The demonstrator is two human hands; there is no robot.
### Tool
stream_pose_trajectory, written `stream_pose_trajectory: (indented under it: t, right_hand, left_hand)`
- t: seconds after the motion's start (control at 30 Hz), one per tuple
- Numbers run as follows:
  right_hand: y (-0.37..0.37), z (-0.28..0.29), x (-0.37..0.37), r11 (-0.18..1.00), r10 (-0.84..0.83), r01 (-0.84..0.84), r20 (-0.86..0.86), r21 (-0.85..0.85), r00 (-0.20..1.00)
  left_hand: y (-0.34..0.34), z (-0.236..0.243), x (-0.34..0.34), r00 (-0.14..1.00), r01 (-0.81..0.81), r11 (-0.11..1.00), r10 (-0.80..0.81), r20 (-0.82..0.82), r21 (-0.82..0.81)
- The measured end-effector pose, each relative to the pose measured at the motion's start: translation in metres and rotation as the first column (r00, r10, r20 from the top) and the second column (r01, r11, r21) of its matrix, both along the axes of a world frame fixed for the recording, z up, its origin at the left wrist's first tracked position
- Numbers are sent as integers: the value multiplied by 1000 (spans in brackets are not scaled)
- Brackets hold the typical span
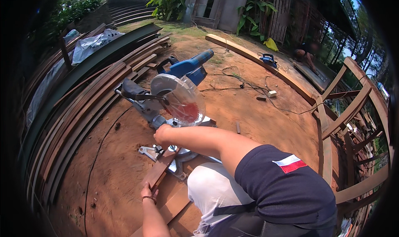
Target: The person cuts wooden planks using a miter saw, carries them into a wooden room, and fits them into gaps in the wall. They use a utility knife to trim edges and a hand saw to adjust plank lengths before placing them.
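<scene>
Pinching the near end of a reddish-brown flat wooden board point(159, 170), your left hand point(148, 190) has its grip at the board's edges, with a dark beaded bracelet point(149, 199) around the wrist. The board slants away from you, its far end on the base of a blue-and-grey mitre saw point(179, 87) with a round clear blade guard point(195, 96). Your right hand point(162, 134) reaches across to the saw's lower body, above the board's far end; you cannot tell from here whether that grip is closed on anything. Your knee, in white trousers point(212, 185), is just beside the saw, which stands on reddish bare soil point(120, 178). On your left, a thin black cable point(99, 151) runs along the ground near a long stack of brown planks point(93, 95). Beyond the saw lie a long yellowish timber beam point(259, 62) and a small blue power tool point(268, 60) beside it. On your right stands a weathered wooden frame point(327, 145).
</scene>
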State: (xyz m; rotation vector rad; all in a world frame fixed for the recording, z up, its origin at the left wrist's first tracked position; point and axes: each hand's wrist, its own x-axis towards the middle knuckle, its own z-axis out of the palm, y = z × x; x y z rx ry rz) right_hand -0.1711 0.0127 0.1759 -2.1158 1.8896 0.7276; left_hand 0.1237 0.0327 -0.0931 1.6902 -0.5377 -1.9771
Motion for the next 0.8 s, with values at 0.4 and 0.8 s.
stream_pose_trajectory:
  t: [0.4, 0.8]
  right_hand:
    - [7, -13, -13, 980, -188, 191, 44, -56, 981]
    - [14, -40, -35, 971, -111, 142, 161, -193, 981]
  left_hand:
    - [20, -27, -27, 847, -373, 919, 393, -359, 126]
    - [44, -16, -102, 679, -443, 860, 507, -531, 254]
